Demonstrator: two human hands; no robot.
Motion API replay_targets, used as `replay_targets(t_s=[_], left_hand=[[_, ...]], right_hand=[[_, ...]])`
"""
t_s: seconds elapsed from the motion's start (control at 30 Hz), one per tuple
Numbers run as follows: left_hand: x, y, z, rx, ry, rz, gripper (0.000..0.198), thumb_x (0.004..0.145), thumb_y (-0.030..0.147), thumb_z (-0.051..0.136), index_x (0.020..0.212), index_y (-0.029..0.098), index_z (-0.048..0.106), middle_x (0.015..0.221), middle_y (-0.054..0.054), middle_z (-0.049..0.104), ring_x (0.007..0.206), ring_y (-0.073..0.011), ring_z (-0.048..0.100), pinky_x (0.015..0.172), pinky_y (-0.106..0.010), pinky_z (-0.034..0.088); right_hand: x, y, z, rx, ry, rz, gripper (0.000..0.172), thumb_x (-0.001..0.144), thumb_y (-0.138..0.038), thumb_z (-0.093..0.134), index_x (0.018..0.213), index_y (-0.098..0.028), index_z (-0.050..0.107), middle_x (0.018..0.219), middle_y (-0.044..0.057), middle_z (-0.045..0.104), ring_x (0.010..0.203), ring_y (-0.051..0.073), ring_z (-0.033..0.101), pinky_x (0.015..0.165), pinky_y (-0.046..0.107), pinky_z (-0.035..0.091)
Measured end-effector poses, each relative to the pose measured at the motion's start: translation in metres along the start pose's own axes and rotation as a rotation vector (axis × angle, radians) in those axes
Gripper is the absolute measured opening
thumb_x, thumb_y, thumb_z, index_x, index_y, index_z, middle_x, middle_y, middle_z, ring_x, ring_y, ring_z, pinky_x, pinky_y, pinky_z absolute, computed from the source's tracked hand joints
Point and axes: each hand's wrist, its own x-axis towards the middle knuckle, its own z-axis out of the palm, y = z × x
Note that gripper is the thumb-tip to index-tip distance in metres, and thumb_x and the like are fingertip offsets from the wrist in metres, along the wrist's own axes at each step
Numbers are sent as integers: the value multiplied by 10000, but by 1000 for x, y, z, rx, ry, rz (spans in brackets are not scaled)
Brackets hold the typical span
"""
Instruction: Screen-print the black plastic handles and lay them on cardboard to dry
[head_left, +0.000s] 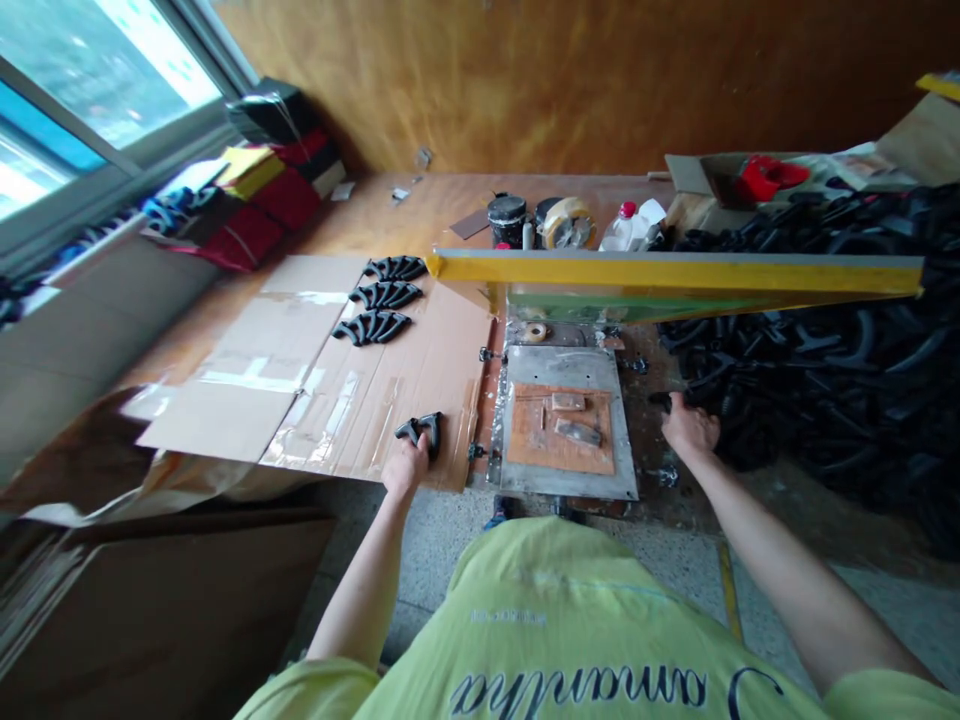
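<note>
The left hand point(409, 467) was closed around a black curved plastic piece point(421, 431), pressing it against a taped cardboard sheet point(225, 385) near its edge; three rows of similar pieces point(382, 300) lay farther along; the right hand point(690, 427) reached toward a heap of black pieces point(795, 340), though whether it gripped one I could not tell; a tug could have slid that heap; the raised yellow-edged frame point(675, 272), hinged beside a metal plate point(566, 475), could have struck either hand if it dropped; the sheet's overhanging edge could have sagged under pressure.
</note>
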Motion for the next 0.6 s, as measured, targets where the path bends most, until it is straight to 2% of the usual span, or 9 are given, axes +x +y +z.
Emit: replay_targets(t_s=[0.1,0.17,0.23,0.3,0.37,0.4,0.43,0.5,0.6], left_hand=[[2,3,-2,59,-31,-23,677,930,609,311,1200,77,631,1166,-317,669,1170,-448,614,970,-565,427],[5,12,-15,95,-38,-18,652,911,629,366,1110,92,677,1178,-303,670,1192,-461,592,988,-580,405],[7,30,-38,-27,8,80,641,902,642,392,1046,95,695,1085,-282,700,1125,-455,624,931,-570,443],[5,62,-66,-281,67,266,653,922,651,355,1096,110,676,918,-214,723,956,-372,688,810,-477,509],[-4,104,-97,-493,89,427,700,947,675,230,1220,159,617,793,-118,705,738,-237,688,673,-339,520],[-11,127,-111,-571,98,489,727,953,680,150,1270,187,579,755,-79,688,639,-180,651,613,-286,503],[-21,149,-125,-787,117,593,728,950,689,164,1264,178,578,722,-69,671,562,-153,605,557,-261,477],[-43,184,-145,-1082,81,763,721,938,714,196,1146,173,624,669,-51,643,494,-124,552,498,-238,445],[-74,203,-155,-1276,3,879,672,930,715,278,982,165,660,603,-30,604,458,-109,520,460,-226,420]], right_hand=[[-10,-10,-8,244,126,2,458,938,-318,501,1379,-199,539,1091,167,708,976,289,648,829,398,459],[-22,-27,-18,395,224,-205,439,961,-332,476,1374,-215,570,1154,130,693,992,256,640,860,366,473],[-37,-51,-26,460,259,-509,402,985,-325,453,1337,-225,618,1102,96,694,992,225,621,894,333,471],[-53,-78,-30,429,246,-774,376,995,-268,431,1294,-249,660,1017,78,686,970,207,597,885,312,467],[-65,-102,-30,343,232,-930,382,982,-196,435,1258,-274,687,981,77,670,953,207,569,853,311,461],[-69,-112,-30,300,229,-964,386,970,-173,448,1246,-281,695,979,80,662,948,211,557,839,315,457],[-72,-119,-29,265,227,-978,386,959,-162,465,1240,-284,699,981,83,656,948,215,548,831,320,453],[-75,-128,-29,218,225,-978,384,944,-157,488,1244,-277,696,1003,92,650,965,223,539,838,334,448],[-75,-122,-35,206,190,-988,389,940,-168,487,1258,-278,682,1072,97,651,1016,236,546,892,367,445]])
